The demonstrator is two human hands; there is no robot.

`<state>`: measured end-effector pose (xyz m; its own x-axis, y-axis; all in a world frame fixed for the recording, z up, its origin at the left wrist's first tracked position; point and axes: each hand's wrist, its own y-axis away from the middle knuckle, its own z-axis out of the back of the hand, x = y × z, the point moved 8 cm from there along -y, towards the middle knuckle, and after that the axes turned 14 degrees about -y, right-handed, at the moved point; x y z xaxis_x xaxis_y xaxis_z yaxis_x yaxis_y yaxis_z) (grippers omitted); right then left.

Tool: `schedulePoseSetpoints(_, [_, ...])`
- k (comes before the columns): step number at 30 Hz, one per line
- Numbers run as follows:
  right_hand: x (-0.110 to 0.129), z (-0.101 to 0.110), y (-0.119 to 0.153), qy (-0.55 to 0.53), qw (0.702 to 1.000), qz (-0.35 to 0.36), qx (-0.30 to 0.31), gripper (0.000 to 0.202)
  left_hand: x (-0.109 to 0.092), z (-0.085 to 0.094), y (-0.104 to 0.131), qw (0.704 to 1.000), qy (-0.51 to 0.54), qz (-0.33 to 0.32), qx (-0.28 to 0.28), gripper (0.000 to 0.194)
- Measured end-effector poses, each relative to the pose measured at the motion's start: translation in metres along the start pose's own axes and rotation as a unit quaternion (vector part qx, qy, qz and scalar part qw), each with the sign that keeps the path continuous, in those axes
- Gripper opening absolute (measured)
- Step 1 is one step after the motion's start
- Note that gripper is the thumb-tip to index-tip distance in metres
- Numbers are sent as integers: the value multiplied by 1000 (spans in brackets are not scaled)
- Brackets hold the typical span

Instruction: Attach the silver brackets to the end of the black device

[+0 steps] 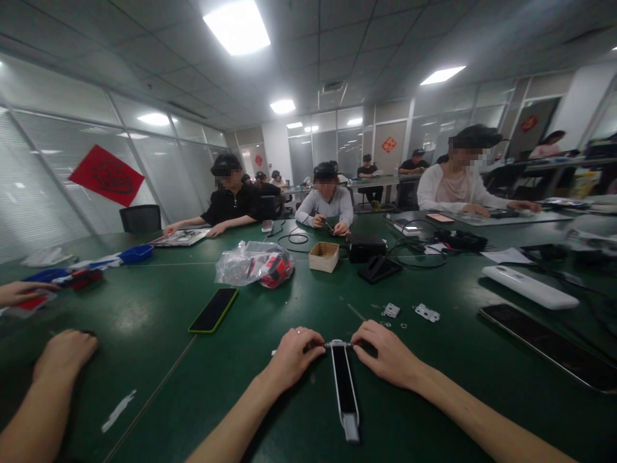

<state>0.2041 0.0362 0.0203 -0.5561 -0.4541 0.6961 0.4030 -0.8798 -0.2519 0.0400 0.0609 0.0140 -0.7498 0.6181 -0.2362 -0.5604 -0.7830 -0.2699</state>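
A long, narrow piece with a white frame (pixel 357 404) and a black strip (pixel 344 379) down its middle lies on the green table, with a grey block (pixel 351 427) at its near end. My left hand (pixel 295 355) is closed at the left of its far end, thumb and finger pinching a thin metal piece (pixel 330 345) that sticks out there. On the opposite side my right hand (pixel 389 354) pinches a similar thin piece, mostly hidden by its fingers. Beyond my right hand lie two small metal plates (pixel 427 313) and several tiny rings (pixel 403 326).
A green-edged phone (pixel 214 310), a clear bag with red contents (pixel 255 265) and a small open box (pixel 324 256) lie ahead. A dark phone (pixel 549 347) and a white case (pixel 529 287) are at right. Another person's arm (pixel 62 360) rests at left; co-workers sit opposite.
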Motion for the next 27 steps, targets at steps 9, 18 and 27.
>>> schedulePoseSetpoints(9, [3,0,0,18,1000,-13,10,23,-3,0,-1,1000,-2,3,10,9])
schedulePoseSetpoints(18, [1,-1,0,20,1000,-10,7,22,-6,3,-2,1000,0,-2,6,9])
schedulePoseSetpoints(27, [2,0,0,22,1000,11,-7,21,-6,4,-2,1000,5,-10,-6,7])
